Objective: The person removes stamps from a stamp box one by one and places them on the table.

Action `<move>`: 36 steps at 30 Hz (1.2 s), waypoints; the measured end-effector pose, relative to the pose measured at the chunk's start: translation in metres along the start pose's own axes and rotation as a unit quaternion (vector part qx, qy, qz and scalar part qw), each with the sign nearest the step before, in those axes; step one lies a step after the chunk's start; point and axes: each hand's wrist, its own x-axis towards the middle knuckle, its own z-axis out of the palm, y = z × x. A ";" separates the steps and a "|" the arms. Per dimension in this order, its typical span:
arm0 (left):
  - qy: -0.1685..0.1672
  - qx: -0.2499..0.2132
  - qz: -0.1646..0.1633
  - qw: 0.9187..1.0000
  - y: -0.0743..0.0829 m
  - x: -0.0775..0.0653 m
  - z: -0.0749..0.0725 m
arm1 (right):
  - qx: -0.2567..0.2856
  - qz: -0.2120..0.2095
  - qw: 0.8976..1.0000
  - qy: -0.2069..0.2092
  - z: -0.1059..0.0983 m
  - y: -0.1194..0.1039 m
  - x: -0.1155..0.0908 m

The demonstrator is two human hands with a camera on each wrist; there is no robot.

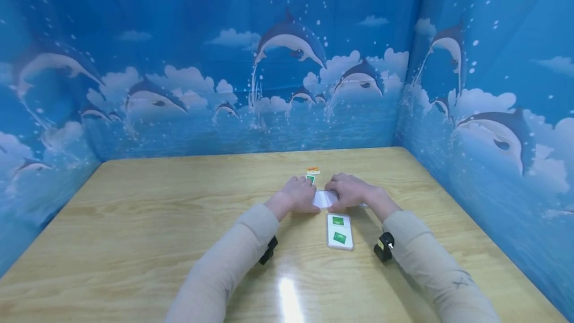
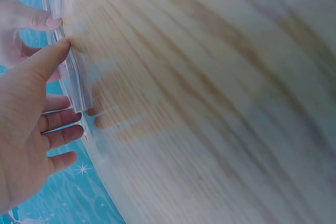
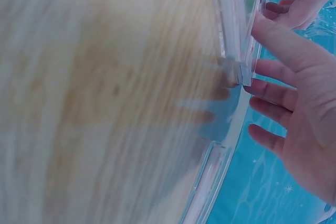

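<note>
Between both hands is a flat, clear plastic case (image 1: pixel 325 199), pale and shiny in the head view and seen edge-on in the wrist views. My left hand (image 1: pixel 299 194) pinches its left end, thumb on the near side and fingers beyond. At the opposite end my right hand (image 1: pixel 350 191) grips it the same way; the right wrist view shows the thumb and fingers (image 3: pixel 275 95) on either side of the case (image 3: pixel 236 24). Whether the case is fully closed I cannot tell. Nearer to me lies a clear-edged white case with two green pictures (image 1: pixel 340 232).
Beyond the left fingers lies a green-and-white card (image 1: pixel 310 179), with a small orange-and-white piece (image 1: pixel 313 170) behind it. Another clear case (image 3: pixel 207 182) lies beside the right hand, mostly hidden in the head view. Dolphin-print curtains (image 1: pixel 202 113) border the wooden table (image 1: pixel 157 233).
</note>
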 end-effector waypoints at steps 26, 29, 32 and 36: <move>0.022 0.008 0.014 1.000 0.002 0.000 0.000 | -0.006 0.014 1.000 -0.009 -0.005 -0.006 0.000; 0.018 0.010 0.011 1.000 0.002 -0.001 0.000 | -0.002 0.023 1.000 -0.018 -0.006 -0.006 0.000; 0.015 -0.002 0.006 1.000 0.002 -0.003 -0.002 | 0.003 0.024 1.000 -0.012 -0.004 -0.005 -0.002; 0.031 -0.024 -0.001 0.999 -0.003 -0.004 -0.006 | 0.028 0.019 0.999 0.003 -0.005 -0.001 -0.010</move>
